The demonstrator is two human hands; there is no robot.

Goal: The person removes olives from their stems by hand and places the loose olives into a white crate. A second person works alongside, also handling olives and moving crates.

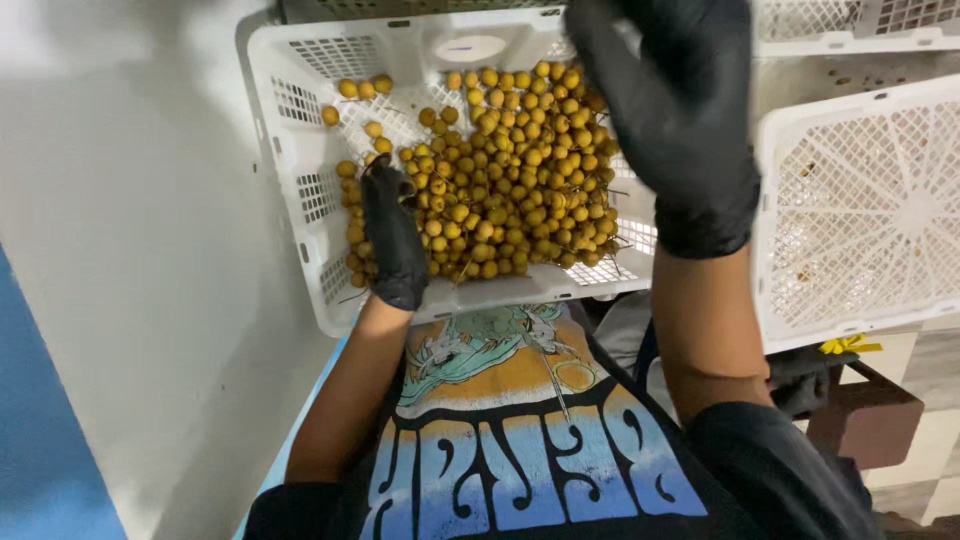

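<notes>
Left hand (392,243) and right hand (678,120) both in black disposable gloves, cuffs ending at wrists. Forearms bare. Black short-sleeved T-shirt (520,450), large chest print: pale blue block lettering, orange band, teal-and-white drawn figure above.

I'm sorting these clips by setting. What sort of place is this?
Probably a fruit sorting or packing spot: white perforated plastic crates, one holding small yellow-brown round fruit, and both hands in black gloves, left and right.

Fruit (510,170) in crate (290,150); 2nd crate (860,210) right, prob. touching.
</notes>
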